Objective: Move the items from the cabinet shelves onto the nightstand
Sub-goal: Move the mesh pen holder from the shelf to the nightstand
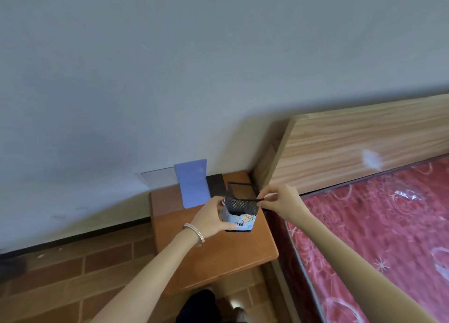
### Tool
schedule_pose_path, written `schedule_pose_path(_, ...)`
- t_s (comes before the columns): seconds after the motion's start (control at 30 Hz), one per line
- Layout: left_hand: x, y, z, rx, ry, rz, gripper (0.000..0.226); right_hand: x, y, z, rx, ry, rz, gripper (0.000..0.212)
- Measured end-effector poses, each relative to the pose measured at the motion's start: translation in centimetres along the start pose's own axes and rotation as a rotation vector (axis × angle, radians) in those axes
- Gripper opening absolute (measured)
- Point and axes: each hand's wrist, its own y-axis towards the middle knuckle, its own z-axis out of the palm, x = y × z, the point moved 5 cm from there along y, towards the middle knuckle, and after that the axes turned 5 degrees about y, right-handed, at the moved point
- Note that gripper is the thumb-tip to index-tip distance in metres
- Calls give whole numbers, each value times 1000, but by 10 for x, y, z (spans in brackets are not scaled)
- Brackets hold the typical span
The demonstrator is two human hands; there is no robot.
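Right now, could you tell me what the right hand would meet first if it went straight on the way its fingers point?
The black mesh pen holder: the right hand points leftward, fingertips pinching its rim, so nothing lies between. The left hand holds the opposite side.

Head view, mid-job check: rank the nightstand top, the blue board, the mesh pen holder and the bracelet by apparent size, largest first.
1. nightstand top
2. blue board and mesh pen holder: they look about alike, and the holder sits nearer the camera, so I do not rank them against each other.
3. bracelet, the smallest
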Motion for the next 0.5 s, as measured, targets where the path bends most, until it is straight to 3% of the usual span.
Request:
schedule_pose_path(0.13,36,53,21,-14,33,-31,71,-39,50,26,-12,12,18,20)
schedule_pose_path(0.33,89,124,59,-76,265,-62,89,-97,117,54,-112,31,-25,20)
schedule_pose_path(0.5,150,149,111,61,581,-108,96,-152,161,80,-203,-1,-82,15)
